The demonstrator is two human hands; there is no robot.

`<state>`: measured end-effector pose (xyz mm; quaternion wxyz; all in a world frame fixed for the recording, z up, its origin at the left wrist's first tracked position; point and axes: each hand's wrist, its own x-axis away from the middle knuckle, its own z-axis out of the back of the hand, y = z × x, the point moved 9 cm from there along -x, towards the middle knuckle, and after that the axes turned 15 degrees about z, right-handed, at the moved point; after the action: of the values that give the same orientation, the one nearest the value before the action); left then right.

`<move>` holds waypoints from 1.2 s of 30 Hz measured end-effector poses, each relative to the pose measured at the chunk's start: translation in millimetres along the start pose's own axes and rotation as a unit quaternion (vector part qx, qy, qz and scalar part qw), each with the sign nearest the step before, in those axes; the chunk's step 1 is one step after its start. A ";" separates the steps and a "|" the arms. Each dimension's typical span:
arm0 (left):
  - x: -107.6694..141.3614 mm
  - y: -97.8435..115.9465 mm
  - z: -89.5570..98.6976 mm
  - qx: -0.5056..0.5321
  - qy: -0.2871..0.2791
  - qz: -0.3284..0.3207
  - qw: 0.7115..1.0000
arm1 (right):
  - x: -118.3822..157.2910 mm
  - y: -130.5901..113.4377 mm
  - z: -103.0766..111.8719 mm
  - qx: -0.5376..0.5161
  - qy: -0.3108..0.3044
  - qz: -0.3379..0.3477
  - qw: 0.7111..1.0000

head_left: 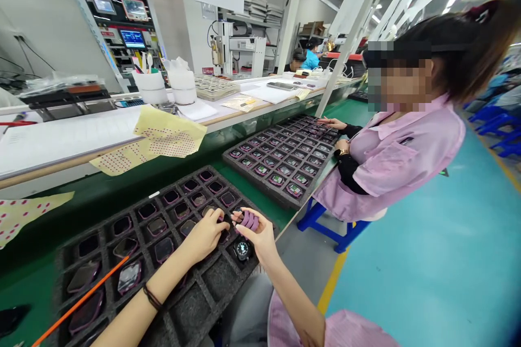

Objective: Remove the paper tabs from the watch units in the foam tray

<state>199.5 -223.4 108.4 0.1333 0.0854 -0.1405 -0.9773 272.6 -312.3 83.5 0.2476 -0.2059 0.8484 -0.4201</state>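
Purple pieces [249, 220]; charcoal foam tray [191, 312]; orange stick [81, 298]; pale-yellow sheet [169, 133], red dots; pink smock [407, 162]; blue stool [328, 227].

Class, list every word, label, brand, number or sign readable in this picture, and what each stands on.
None can be read. Too small or blurred:
Wall screens: text too small.
Red label on the machine: too small.
Dial beside the right hand: markings too blurred.
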 end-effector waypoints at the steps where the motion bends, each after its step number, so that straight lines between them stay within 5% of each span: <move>1: 0.1 0.1 0.7 0.000 0.003 0.001 1.000 | 0.1 -0.4 -0.4 0.002 -0.001 -0.001 1.000; 36: 0.8 -3.2 -4.3 -0.018 -0.010 0.007 1.000 | -1.1 7.4 5.7 -0.024 0.002 0.022 0.999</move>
<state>198.9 -221.7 103.2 0.1406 0.0724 -0.1246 -0.9795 275.9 -311.1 74.8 0.2503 -0.1927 0.8628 -0.3946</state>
